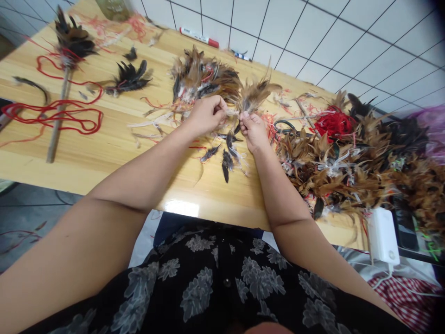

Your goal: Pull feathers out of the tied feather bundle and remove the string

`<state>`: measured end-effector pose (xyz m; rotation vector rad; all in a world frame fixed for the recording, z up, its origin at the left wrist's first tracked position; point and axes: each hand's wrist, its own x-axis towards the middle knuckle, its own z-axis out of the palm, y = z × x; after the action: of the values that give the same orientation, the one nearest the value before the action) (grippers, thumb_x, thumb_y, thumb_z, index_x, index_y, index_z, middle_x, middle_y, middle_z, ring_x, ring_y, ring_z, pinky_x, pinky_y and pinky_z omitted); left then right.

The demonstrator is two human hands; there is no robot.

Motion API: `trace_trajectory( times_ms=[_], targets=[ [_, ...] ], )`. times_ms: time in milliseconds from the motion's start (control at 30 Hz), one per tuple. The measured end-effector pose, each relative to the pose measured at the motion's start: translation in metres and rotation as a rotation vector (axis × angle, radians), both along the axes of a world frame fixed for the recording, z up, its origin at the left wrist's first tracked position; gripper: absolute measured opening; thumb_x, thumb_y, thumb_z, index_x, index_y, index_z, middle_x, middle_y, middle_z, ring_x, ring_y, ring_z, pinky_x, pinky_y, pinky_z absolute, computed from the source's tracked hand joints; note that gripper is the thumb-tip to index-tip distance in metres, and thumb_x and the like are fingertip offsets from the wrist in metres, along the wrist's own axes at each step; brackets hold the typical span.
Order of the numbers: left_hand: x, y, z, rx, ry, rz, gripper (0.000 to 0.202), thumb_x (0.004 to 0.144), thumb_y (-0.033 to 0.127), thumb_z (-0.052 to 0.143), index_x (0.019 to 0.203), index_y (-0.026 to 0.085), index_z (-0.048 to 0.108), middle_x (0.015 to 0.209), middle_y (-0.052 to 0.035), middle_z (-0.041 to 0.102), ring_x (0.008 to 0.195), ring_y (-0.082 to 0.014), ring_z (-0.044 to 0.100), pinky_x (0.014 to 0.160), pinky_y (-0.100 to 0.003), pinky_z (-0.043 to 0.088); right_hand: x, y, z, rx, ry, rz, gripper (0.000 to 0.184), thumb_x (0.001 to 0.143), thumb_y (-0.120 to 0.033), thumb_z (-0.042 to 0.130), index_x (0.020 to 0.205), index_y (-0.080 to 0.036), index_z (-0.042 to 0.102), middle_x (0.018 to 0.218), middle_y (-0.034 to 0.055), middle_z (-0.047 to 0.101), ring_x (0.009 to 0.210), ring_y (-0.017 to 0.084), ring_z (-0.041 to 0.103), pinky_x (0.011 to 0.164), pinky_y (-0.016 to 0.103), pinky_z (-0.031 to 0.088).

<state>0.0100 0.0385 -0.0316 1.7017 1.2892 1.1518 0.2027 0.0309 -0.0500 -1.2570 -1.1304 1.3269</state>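
My right hand [253, 130] pinches the base of a small bunch of brown feathers [255, 95], whose tips fan upward. To its left my left hand [207, 115] is closed, thumb and fingers together near the pale quill ends. What sits between those fingertips is too small to make out. Just behind my left hand lies a larger heap of brown and black feathers [205, 76]. Below the hands, several loose dark feathers [227, 164] are scattered on the wooden table [215, 199].
On the left lies a stick [59, 120] topped with dark feathers, crossed by red cord [92, 113]. A large feather pile [313, 171] with a red string bundle [334, 123] covers the right. Scissors [283, 124], a marker [198, 37] and a white charger [382, 236] are also there.
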Motion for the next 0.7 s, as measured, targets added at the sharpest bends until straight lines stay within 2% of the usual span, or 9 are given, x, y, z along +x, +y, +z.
trace_trajectory(
  times_ms=[133, 333, 467, 700],
  targets=[
    [-0.002, 0.0, 0.006, 0.013, 0.012, 0.02, 0.026, 0.079, 0.0, 0.076, 0.075, 0.025, 0.068, 0.073, 0.0004, 0.062, 0.082, -0.0231, 0.06, 0.091, -0.034, 0.049, 0.003, 0.006, -0.007, -0.008, 0.014, -0.052, 0.062, 0.1, -0.082, 0.075, 0.089, -0.024, 0.057, 0.071, -0.0053, 0.051, 0.065, 0.008, 0.048, 0.058, 0.019, 0.038],
    [0.003, -0.005, 0.013, 0.009, 0.041, -0.008, 0.029, 0.074, -0.003, 0.07, 0.073, 0.026, 0.068, 0.071, 0.001, 0.062, 0.082, -0.0243, 0.06, 0.096, -0.037, 0.051, 0.003, 0.008, -0.018, 0.106, -0.073, 0.034, 0.062, 0.096, -0.082, 0.079, 0.087, -0.024, 0.06, 0.074, -0.003, 0.051, 0.073, 0.012, 0.053, 0.066, 0.026, 0.045],
    [0.002, -0.007, 0.015, 0.049, 0.046, -0.039, 0.026, 0.073, 0.0, 0.073, 0.072, 0.025, 0.069, 0.072, -0.0004, 0.063, 0.085, -0.0254, 0.062, 0.094, -0.037, 0.052, 0.004, 0.011, -0.021, 0.091, -0.069, 0.016, 0.06, 0.097, -0.08, 0.08, 0.089, -0.023, 0.064, 0.077, -0.0008, 0.057, 0.078, 0.014, 0.06, 0.071, 0.028, 0.049],
    [-0.002, -0.007, 0.013, 0.086, 0.137, -0.092, 0.013, 0.081, 0.01, 0.074, 0.081, 0.023, 0.072, 0.084, -0.0027, 0.072, 0.091, -0.0253, 0.069, 0.093, -0.038, 0.055, 0.006, 0.012, -0.021, 0.095, -0.044, -0.01, 0.065, 0.093, -0.086, 0.078, 0.089, -0.022, 0.065, 0.071, -0.0042, 0.056, 0.067, 0.009, 0.055, 0.059, 0.021, 0.045]
  ],
)
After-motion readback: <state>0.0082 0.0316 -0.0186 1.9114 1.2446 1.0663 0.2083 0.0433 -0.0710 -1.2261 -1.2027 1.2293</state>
